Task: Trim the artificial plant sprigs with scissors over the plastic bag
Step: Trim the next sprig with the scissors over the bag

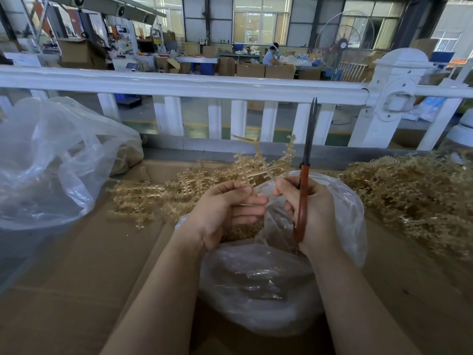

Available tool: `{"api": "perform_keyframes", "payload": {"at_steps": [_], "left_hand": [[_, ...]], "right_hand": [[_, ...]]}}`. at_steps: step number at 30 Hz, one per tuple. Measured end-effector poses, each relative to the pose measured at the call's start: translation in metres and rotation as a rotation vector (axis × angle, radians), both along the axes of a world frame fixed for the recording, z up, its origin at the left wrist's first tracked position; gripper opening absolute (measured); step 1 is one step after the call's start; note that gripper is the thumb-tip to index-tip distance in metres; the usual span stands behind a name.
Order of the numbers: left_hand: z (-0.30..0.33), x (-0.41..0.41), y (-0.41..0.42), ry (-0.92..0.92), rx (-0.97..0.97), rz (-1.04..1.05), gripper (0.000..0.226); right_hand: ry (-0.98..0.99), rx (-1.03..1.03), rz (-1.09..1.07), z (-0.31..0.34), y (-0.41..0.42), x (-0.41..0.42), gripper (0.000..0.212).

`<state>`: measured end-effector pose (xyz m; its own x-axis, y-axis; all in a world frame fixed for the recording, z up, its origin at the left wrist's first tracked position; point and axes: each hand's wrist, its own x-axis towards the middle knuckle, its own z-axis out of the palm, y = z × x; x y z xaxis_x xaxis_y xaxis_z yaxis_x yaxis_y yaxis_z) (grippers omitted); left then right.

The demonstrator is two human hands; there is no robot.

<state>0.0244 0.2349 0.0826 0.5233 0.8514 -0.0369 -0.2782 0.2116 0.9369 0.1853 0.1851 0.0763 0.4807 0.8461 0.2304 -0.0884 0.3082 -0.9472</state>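
Note:
A tan artificial plant sprig (pixel 258 160) sticks up and away from my hands. My left hand (pixel 227 213) pinches its stem between thumb and fingers. My right hand (pixel 314 208) grips the red handles of the scissors (pixel 305 160), whose dark blades point straight up, nearly closed; its fingertips also touch the sprig's stem. Both hands hover over the clear plastic bag (pixel 340 201) in front of me, which holds cut tan pieces.
A heap of tan sprigs (pixel 414 196) lies on the cardboard surface (pixel 76 265) at the right, and looser sprigs (pixel 143 198) lie left of my hands. A large clear bag (pixel 51 160) sits at the left. A white railing (pixel 204 85) crosses behind.

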Motion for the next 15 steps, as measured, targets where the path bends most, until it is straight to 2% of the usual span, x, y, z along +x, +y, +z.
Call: {"api": "perform_keyframes", "payload": {"at_steps": [4, 6, 15], "left_hand": [[0.0006, 0.0004, 0.0021, -0.059, -0.063, 0.060, 0.005], [0.0001, -0.0005, 0.0027, -0.092, -0.059, 0.049, 0.017], [0.0006, -0.0030, 0.0020, -0.118, -0.059, 0.003, 0.023]], "right_hand": [[-0.089, -0.009, -0.013, -0.0034, 0.0028, -0.0001, 0.008], [-0.115, -0.007, -0.011, -0.0041, 0.0052, -0.0007, 0.005], [-0.261, -0.014, 0.001, -0.0022, 0.0028, -0.0050, 0.038]]}}
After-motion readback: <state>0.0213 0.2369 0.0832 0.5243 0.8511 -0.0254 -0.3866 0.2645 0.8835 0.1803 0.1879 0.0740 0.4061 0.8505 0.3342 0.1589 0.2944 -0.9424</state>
